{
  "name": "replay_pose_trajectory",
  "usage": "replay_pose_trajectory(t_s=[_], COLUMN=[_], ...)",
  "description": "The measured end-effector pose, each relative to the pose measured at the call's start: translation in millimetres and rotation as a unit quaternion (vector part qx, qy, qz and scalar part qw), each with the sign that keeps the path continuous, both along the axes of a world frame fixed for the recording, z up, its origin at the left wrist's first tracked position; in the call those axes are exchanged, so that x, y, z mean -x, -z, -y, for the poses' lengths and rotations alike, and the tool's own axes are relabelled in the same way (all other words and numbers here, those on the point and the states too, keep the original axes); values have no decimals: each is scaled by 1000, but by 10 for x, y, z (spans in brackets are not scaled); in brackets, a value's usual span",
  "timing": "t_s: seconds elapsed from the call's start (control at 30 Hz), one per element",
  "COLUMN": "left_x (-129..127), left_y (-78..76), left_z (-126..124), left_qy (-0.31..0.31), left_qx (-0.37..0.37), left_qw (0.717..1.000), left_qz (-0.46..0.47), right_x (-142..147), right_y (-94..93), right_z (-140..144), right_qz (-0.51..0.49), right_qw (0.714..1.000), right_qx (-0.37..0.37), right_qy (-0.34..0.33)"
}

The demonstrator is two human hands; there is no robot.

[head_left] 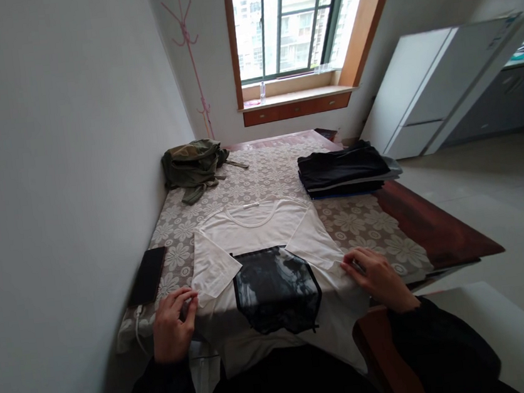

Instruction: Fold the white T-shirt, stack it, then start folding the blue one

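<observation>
A white T-shirt (266, 234) with one dark printed panel on it is lying flat on the desk (436, 227), spread between the person's two hands, its lower edge hanging over the near side toward the person. The left hand (173, 326) is pinching the end of the shirt's left sleeve between curled fingers, closed on the cloth. The right hand (378, 278) is resting palm down on the shirt's right edge, fingertips pressing the fabric; whether it is gripping the cloth cannot be told.

One dark phone (148, 276) is lying just beyond the left hand, beside the shirt, and a white cable (137, 327) is trailing off the desk's near edge to the outside of that hand. One stack of folded dark clothes (347, 171) is sitting beyond the right hand, well apart from it. One crumpled olive-green garment (192, 163) is lying far beyond the left hand, near the wall. A floral lace cloth (264, 174) is covering most of the desk under all of these, leaving bare wood to the outside of the right hand.
</observation>
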State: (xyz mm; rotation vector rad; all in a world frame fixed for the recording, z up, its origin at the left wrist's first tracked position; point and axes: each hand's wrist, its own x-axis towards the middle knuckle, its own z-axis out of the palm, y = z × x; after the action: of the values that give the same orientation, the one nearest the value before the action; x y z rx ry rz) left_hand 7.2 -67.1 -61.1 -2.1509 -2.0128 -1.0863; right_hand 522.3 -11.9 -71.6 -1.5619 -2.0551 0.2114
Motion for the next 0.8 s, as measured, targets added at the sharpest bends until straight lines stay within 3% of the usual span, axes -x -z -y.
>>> replay_pose_trajectory(t_s=[0.47, 0.7, 0.8], left_x=[-10, -32, -83], left_y=[-45, -42, -53], left_z=[-9, 10, 7], left_qy=[-14, -69, -132], left_qx=[23, 26, 23], left_qw=[999, 996, 990], left_qz=[-39, -50, -35], right_x=[1, 39, 63], right_y=[43, 84, 104], right_z=[-37, -62, -57], right_qz=[20, 29, 21], right_qw=[1000, 999, 998], right_qx=[1, -22, -42], right_qy=[-3, 28, 49])
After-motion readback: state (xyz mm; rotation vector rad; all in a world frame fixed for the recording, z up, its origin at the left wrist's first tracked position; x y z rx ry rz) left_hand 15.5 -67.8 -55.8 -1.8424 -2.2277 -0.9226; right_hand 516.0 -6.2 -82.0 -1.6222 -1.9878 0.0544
